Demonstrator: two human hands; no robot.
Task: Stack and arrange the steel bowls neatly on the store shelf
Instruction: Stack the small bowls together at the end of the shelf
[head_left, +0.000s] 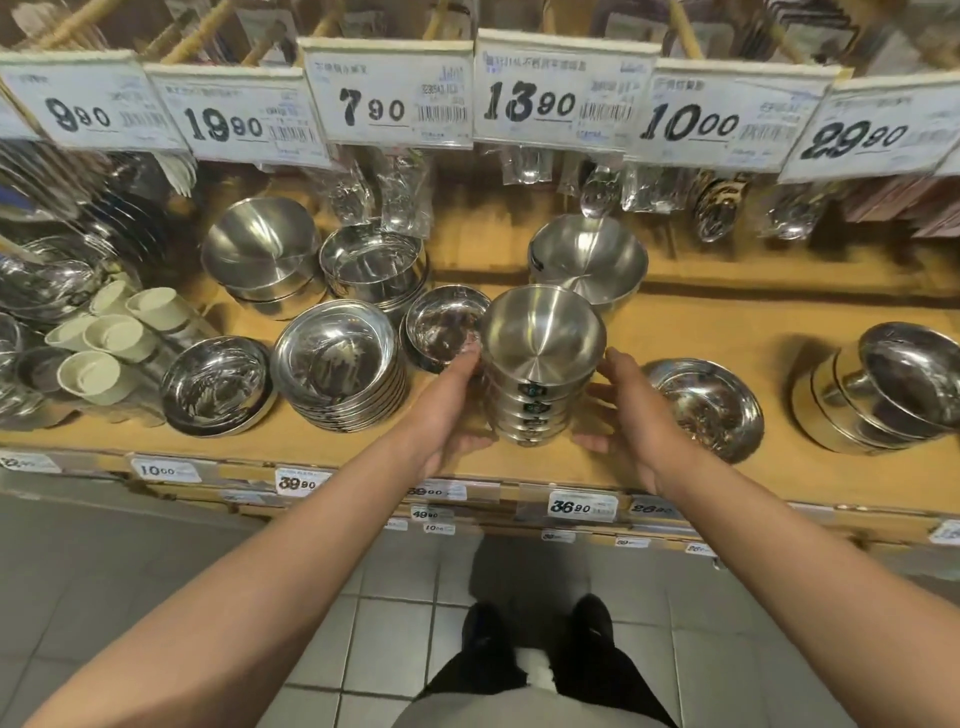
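A stack of several brushed steel bowls (540, 364) stands near the front edge of the wooden shelf (675, 332), in the middle. My left hand (449, 410) cups its left side, fingertips at the top bowl's rim and thumb low by the base. My right hand (631, 415) cups the right side the same way, close against the stack. Behind it a single larger steel bowl (589, 257) leans tilted toward me.
Left of the stack are a small shiny bowl (444, 327), a stack of shiny bowls (340, 369), another bowl (215, 384), two rear stacks (260, 254) (371, 262) and cream cups (111, 338). Right: a shallow bowl (704, 408), a leaning stack (878, 389). Price tags (550, 88) hang above.
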